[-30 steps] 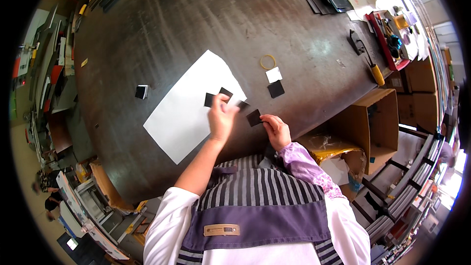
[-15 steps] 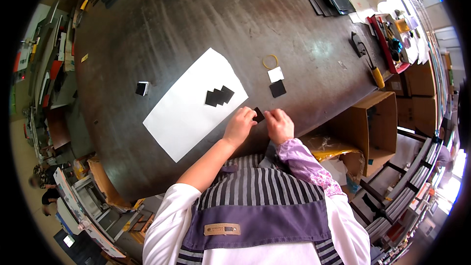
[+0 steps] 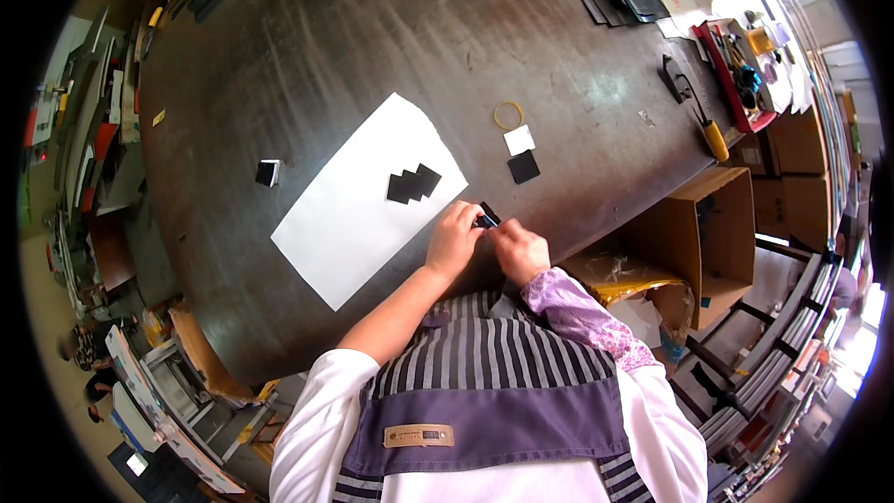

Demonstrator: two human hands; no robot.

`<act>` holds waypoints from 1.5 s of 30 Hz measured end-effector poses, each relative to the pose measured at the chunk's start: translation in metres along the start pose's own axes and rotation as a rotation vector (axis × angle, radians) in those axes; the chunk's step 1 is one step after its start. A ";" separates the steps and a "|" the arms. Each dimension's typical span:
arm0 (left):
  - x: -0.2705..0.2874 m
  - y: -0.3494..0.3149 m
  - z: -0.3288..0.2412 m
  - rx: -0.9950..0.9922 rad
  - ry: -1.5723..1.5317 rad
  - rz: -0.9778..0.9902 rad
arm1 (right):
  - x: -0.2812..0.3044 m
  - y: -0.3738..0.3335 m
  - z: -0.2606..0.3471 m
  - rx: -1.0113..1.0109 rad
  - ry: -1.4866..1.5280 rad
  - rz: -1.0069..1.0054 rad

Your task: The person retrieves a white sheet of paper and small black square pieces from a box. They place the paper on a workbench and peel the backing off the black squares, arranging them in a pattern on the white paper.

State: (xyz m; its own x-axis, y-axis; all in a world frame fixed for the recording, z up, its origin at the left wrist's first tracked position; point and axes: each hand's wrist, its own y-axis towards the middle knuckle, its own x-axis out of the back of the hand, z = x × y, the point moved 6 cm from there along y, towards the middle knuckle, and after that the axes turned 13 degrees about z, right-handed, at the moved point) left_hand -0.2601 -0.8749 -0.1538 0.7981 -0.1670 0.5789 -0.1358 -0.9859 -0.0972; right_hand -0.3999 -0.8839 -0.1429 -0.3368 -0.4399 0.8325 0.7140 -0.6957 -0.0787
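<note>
My left hand (image 3: 453,240) pinches a small black square piece (image 3: 488,213) just off the near right edge of a white paper sheet (image 3: 346,224). Thumb and fingertips of my right hand (image 3: 520,251) close on the lower right side of that same piece. A bluish glint shows on it, and the fingers cover part of it. On the sheet, several black squares (image 3: 413,183) lie overlapping in a stepped row. Beyond my right hand lie a single black square (image 3: 523,166), a white square (image 3: 519,139) and a yellow rubber band (image 3: 508,115).
A small black-and-white stack (image 3: 267,172) sits left of the sheet on the dark table (image 3: 223,251). Toward the right edge are a yellow-handled tool (image 3: 714,140) and a red tray (image 3: 740,84) of tools. An open cardboard box (image 3: 717,242) stands beside the table's near right edge.
My right hand has moved left, closer to my left hand, and its fingertips have come onto the black piece. The piece has tilted and now shows a bluish glint.
</note>
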 end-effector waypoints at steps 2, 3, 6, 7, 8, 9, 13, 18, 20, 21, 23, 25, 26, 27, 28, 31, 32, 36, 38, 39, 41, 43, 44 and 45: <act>-0.001 -0.001 0.001 0.008 0.025 0.007 | 0.007 0.001 0.004 -0.022 0.018 -0.015; 0.000 -0.001 0.001 0.008 0.016 -0.007 | 0.013 0.005 -0.001 -0.121 -0.013 -0.073; 0.001 -0.001 -0.006 -0.009 0.028 -0.018 | 0.001 0.002 0.003 -0.043 -0.052 0.032; 0.000 -0.002 -0.006 -0.029 0.062 -0.015 | 0.000 0.001 0.005 -0.044 -0.039 0.047; 0.000 -0.002 -0.006 -0.049 0.095 -0.011 | -0.001 0.002 0.007 -0.045 -0.025 0.061; 0.000 -0.001 -0.004 -0.050 0.071 0.002 | 0.007 0.002 0.002 -0.078 0.101 -0.011; 0.005 0.002 0.004 -0.038 -0.166 -0.007 | 0.003 0.004 -0.013 -0.186 0.558 -0.039; 0.020 -0.004 0.043 0.199 -1.029 -0.123 | -0.008 0.001 -0.023 -0.283 0.701 0.001; 0.032 0.000 0.027 0.138 -0.623 -0.077 | -0.009 0.001 -0.022 -0.275 0.712 -0.002; 0.035 0.005 0.005 0.064 -0.366 -0.033 | -0.010 0.002 -0.023 -0.272 0.716 -0.004; 0.031 0.013 -0.018 -0.180 0.059 0.004 | -0.010 0.002 -0.024 -0.265 0.714 -0.010; 0.018 0.019 -0.009 -0.194 0.102 0.123 | -0.012 0.001 -0.026 -0.264 0.720 -0.008; 0.012 0.022 -0.007 -0.200 0.123 0.182 | -0.012 0.000 -0.028 -0.266 0.726 -0.003; 0.010 0.025 -0.004 -0.198 0.117 0.172 | -0.012 0.000 -0.029 -0.269 0.732 0.002; 0.010 0.027 -0.002 -0.202 0.098 0.185 | -0.013 0.000 -0.029 -0.270 0.752 0.015; 0.012 0.030 0.002 -0.228 0.062 0.203 | -0.012 0.001 -0.029 -0.277 0.795 0.043; 0.013 0.029 0.000 -0.248 0.065 0.192 | -0.012 0.001 -0.029 -0.278 0.800 0.045; 0.020 0.017 0.020 0.109 -0.392 0.161 | -0.011 0.001 -0.029 -0.270 0.800 0.028; 0.027 0.011 0.016 0.084 -0.296 0.157 | -0.015 0.000 -0.032 -0.273 0.832 0.026; 0.028 0.010 0.008 0.009 -0.228 0.141 | -0.017 0.000 -0.034 -0.274 0.848 0.026; 0.031 0.014 -0.014 -0.160 -0.020 0.153 | -0.020 0.000 -0.036 -0.299 0.890 0.021; 0.020 0.021 -0.010 -0.192 0.046 0.213 | -0.019 0.001 -0.036 -0.310 0.895 0.028; 0.016 0.024 -0.008 -0.208 0.079 0.241 | -0.017 0.002 -0.034 -0.309 0.879 0.036; 0.013 0.027 -0.005 -0.229 0.068 0.238 | -0.015 0.003 -0.034 -0.308 0.863 0.043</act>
State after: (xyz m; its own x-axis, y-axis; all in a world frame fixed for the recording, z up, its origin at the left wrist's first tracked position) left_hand -0.2565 -0.9036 -0.1445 0.6880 -0.3843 0.6155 -0.4479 -0.8923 -0.0565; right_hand -0.4136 -0.8984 -0.1738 -0.7437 -0.6543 0.1368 0.5829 -0.7350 -0.3465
